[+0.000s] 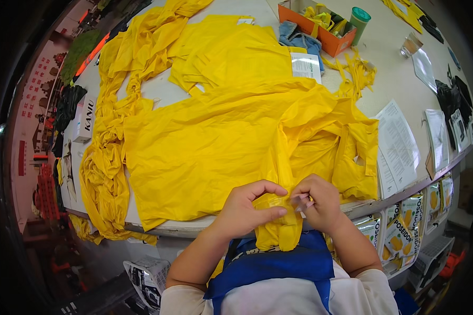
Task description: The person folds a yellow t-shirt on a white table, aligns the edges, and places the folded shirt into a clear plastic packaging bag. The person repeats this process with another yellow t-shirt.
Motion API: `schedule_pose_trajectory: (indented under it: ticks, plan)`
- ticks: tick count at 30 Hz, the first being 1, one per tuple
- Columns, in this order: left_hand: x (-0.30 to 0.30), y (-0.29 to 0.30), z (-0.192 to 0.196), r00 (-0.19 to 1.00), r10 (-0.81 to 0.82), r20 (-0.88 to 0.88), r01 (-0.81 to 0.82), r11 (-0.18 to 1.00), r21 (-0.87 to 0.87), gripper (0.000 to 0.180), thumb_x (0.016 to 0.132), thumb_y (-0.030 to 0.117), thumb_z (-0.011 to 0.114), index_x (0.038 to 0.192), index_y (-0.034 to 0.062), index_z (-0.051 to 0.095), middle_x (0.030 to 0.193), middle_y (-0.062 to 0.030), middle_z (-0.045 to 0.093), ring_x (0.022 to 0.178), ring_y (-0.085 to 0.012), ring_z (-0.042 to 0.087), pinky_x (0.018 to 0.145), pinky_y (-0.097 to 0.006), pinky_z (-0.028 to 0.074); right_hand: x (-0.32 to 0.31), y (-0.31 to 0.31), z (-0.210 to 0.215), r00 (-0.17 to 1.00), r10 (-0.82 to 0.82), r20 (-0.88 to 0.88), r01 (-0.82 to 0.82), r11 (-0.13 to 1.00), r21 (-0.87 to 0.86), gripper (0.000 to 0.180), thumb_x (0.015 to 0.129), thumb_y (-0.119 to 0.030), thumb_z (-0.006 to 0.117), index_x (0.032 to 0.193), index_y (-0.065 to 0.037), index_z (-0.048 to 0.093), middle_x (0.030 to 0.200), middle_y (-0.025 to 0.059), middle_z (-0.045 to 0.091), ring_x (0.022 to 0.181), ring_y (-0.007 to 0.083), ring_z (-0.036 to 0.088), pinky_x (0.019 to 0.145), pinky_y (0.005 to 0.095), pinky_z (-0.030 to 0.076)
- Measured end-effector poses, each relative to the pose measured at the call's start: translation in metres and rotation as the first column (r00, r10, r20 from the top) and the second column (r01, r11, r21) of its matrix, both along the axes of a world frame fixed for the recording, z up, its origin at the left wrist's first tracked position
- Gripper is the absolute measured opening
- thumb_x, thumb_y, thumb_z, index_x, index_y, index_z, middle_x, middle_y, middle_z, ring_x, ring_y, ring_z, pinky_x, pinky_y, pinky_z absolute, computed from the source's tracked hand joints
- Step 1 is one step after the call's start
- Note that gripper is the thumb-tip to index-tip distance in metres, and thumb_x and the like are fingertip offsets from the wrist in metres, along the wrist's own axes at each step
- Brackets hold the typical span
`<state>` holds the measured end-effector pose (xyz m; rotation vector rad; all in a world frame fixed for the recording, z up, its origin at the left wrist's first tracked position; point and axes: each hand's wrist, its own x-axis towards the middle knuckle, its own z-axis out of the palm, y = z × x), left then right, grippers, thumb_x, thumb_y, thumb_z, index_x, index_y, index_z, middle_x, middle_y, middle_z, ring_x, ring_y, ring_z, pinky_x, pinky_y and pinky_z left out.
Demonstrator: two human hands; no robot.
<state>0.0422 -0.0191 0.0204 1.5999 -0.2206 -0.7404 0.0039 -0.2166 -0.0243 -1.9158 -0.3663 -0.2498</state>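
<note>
A thin, shiny yellow garment (pixel 205 147) is spread over the front of the table, its narrow folded part (pixel 278 231) hanging over the near edge in front of me. My left hand (pixel 249 207) is closed on that folded part, thumb and index finger curled around it. Close beside it, my right hand (pixel 318 202) is pinched around a small whitish, partly see-through piece (pixel 301 200) against the yellow fabric. What exactly that piece is, I cannot make out. Fingers hide the spot where it meets the garment.
Flat yellow pieces (pixel 231 50) are stacked behind the garment, and bunched yellow fabric (pixel 108 163) runs down the left. Farther back stand an orange box (pixel 312 23) and a green-lidded cup (pixel 359 23). Yellow strips (pixel 357 76) and printed sheets (pixel 397 149) lie right.
</note>
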Motion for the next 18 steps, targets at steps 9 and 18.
schedule_pose_trajectory:
  ticks: [9,18]
  plan:
    - [-0.006,-0.001,-0.003,0.997,0.06,0.044,-0.063,0.995,0.082,0.028,0.078,-0.002,0.066,0.105,-0.0003,0.064,0.1,-0.0042,0.066,0.09,-0.0096,0.06,0.081,-0.024,0.048,-0.006,-0.009,0.004,0.974,-0.078,-0.215,0.152,0.922,0.357,0.014,0.08,-0.007,0.063,0.094,-0.004,0.06,0.079,0.0069,0.056,0.067,0.0176,0.051,0.062,0.0281,0.041]
    - [-0.001,0.002,-0.003,0.986,0.106,-0.128,-0.11,0.994,-0.025,0.029,0.078,-0.007,0.063,0.106,-0.0008,0.064,0.099,-0.0046,0.065,0.09,-0.0087,0.059,0.08,-0.023,0.048,-0.003,-0.026,-0.001,0.989,-0.061,0.134,0.085,0.98,-0.182,0.037,0.066,-0.016,0.08,0.1,-0.008,0.067,0.08,0.0057,0.061,0.07,0.0223,0.057,0.061,0.0327,0.043]
